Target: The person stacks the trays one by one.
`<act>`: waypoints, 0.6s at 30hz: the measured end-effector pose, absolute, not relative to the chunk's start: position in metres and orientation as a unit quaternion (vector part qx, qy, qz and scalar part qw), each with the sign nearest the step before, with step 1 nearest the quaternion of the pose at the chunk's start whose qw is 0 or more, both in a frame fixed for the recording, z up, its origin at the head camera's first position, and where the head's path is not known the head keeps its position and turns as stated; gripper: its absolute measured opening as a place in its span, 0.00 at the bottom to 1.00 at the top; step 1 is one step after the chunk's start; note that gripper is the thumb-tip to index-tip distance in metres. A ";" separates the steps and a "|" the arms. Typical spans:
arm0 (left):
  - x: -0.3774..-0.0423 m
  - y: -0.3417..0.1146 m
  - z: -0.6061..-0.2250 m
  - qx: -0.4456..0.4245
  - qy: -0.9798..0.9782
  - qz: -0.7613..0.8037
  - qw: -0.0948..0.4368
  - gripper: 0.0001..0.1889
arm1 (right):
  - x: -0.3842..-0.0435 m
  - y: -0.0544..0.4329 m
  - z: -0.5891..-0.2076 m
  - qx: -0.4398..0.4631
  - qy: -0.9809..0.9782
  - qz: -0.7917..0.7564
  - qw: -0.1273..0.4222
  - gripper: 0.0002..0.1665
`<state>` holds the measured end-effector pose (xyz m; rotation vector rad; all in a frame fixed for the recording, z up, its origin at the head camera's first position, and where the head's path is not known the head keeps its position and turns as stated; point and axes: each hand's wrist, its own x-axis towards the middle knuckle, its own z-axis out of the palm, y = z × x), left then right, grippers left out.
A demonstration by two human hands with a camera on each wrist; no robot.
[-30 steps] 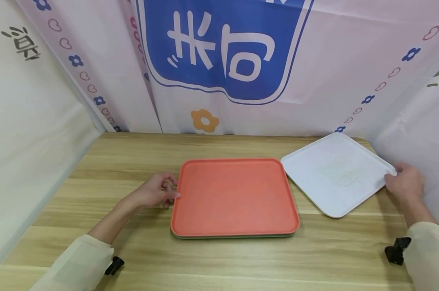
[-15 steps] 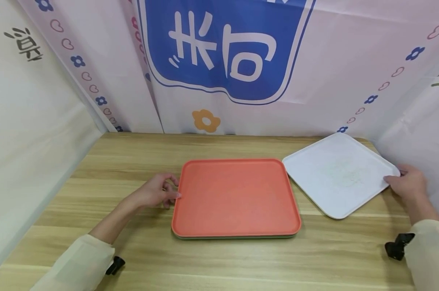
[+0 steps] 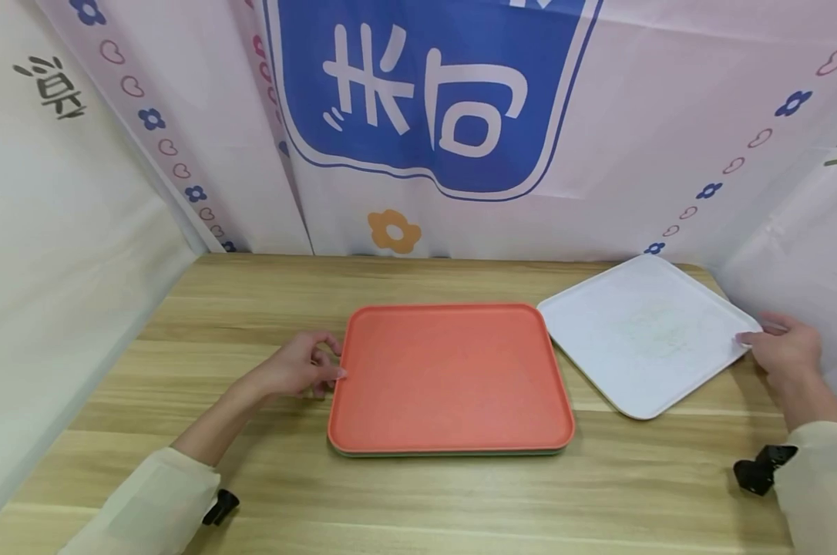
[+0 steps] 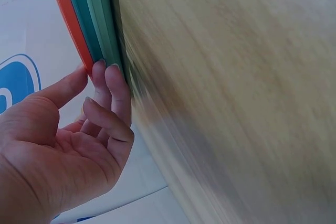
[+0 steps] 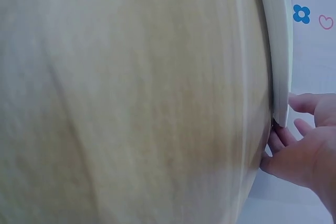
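Observation:
An orange-red tray (image 3: 453, 378) tops a stack of trays in the middle of the table; green and teal tray edges (image 4: 98, 19) show beneath it in the left wrist view. At the stack's left side my left hand (image 3: 297, 364) has its thumb on the orange rim and its fingertips against the green edges. A white tray (image 3: 647, 339) lies turned cornerwise to the right of the stack, with faint greenish marks on its surface. My right hand (image 3: 788, 348) grips its right corner, thumb on top and fingers below the rim (image 5: 279, 77).
The wood-grain table (image 3: 446, 501) carries both the stack and the white tray. A printed cloth (image 3: 620, 154) hangs behind, with white sheets at both sides, the right one close to my right hand. Small black devices (image 3: 761, 468) sit at both sleeves.
The right hand has shifted slightly outward along the white tray's corner, its thumb now nearer the rim. The left hand and the stack stay in place; the head view has moved a little.

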<state>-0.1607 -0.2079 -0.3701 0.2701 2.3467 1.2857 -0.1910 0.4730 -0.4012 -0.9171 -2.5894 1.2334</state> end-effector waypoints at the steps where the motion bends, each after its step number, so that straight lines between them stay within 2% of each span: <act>1: -0.161 -0.208 -0.370 0.097 0.851 0.465 0.225 0.13 | -0.191 0.473 -0.401 -0.309 -0.854 0.412 0.067 0.42; 4: -0.160 -0.207 -0.369 0.094 0.850 0.466 0.227 0.14 | -0.192 0.474 -0.400 -0.325 -0.841 0.426 0.077 0.41; 5: -0.160 -0.206 -0.369 0.092 0.849 0.467 0.228 0.14 | -0.192 0.474 -0.400 -0.331 -0.832 0.437 0.083 0.37; 9: -0.160 -0.206 -0.369 0.088 0.848 0.469 0.232 0.14 | -0.189 0.472 -0.398 -0.360 -0.793 0.478 0.114 0.14; 18: -0.161 -0.206 -0.368 0.088 0.847 0.468 0.235 0.14 | -0.185 0.467 -0.390 -0.400 -0.700 0.562 0.184 0.20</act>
